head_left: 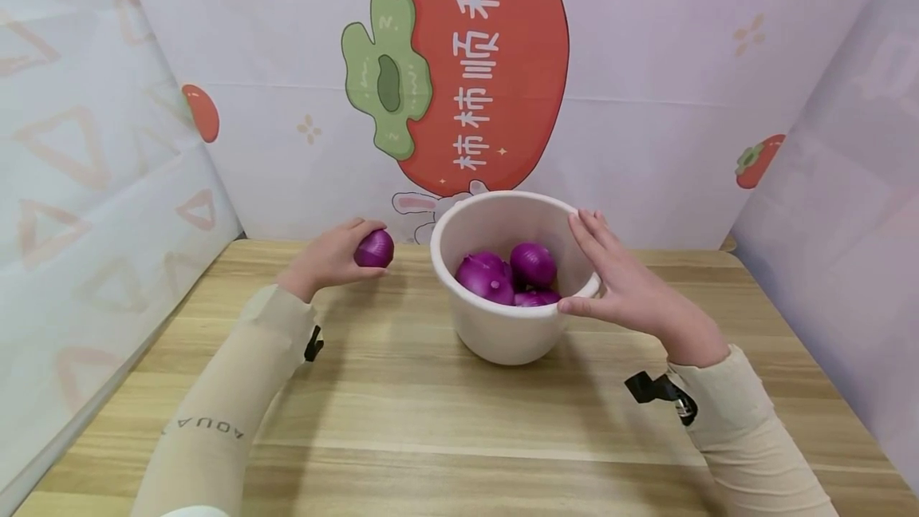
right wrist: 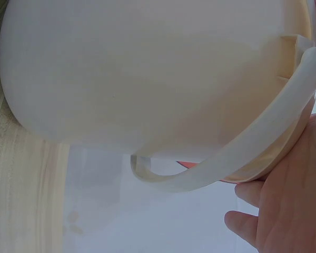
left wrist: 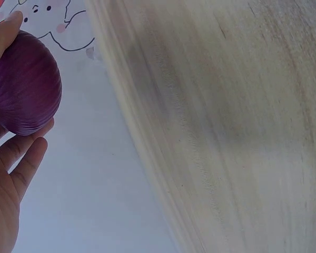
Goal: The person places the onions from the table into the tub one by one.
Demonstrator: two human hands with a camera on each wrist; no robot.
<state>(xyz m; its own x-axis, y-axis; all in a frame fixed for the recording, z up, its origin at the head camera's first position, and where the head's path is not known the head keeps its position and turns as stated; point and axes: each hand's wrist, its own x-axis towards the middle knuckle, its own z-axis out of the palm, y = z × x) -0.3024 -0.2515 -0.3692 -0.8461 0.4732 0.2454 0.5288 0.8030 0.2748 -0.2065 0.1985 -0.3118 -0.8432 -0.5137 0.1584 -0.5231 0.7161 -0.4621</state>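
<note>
A purple onion (head_left: 376, 248) is gripped between the thumb and fingers of my left hand (head_left: 330, 258), held above the table left of a white plastic bucket (head_left: 502, 333). The left wrist view shows the same onion (left wrist: 29, 84) close up, thumb over its top and fingertips beneath. Several more purple onions (head_left: 484, 276) lie inside the bucket. My right hand (head_left: 632, 286) rests on the bucket's right rim, fingers spread fairly straight and thumb on the near side. In the right wrist view, the bucket's handle (right wrist: 242, 142) hangs along its side beside my right hand.
The bucket stands on a wooden table (head_left: 402, 429). Behind it rises a white backdrop (head_left: 646, 158) printed with a big red persimmon. White cloth walls (head_left: 86, 262) close off the left and right sides.
</note>
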